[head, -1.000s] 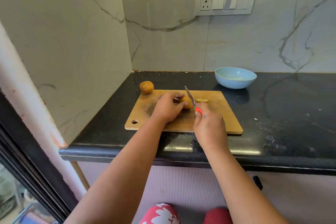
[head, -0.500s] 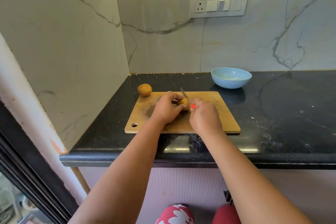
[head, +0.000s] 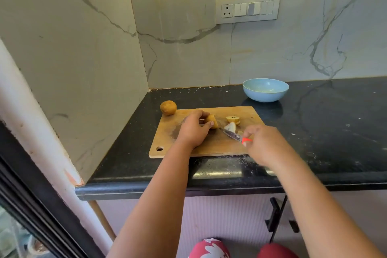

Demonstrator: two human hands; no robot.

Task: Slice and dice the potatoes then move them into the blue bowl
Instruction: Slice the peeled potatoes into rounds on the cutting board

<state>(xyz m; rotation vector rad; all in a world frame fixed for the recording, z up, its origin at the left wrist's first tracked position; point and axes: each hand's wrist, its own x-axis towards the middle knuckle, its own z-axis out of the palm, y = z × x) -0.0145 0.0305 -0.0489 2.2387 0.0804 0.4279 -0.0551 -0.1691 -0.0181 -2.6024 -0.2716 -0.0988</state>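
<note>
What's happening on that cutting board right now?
A person is partway through slicing a potato on the wooden cutting board. The left hand holds the potato piece; the right hand has the red-handled knife in its grip, blade low over the board. Cut slices lie beside the blade. A whole potato waits at the board's far-left corner, and no potato shows in the blue bowl.

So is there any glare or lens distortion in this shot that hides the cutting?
Head view: wide-angle bending curves the counter edge, and a bright window reflection glares there; the cutting board, knife and potato slices stay evenly lit and legible, though slightly soft.
</note>
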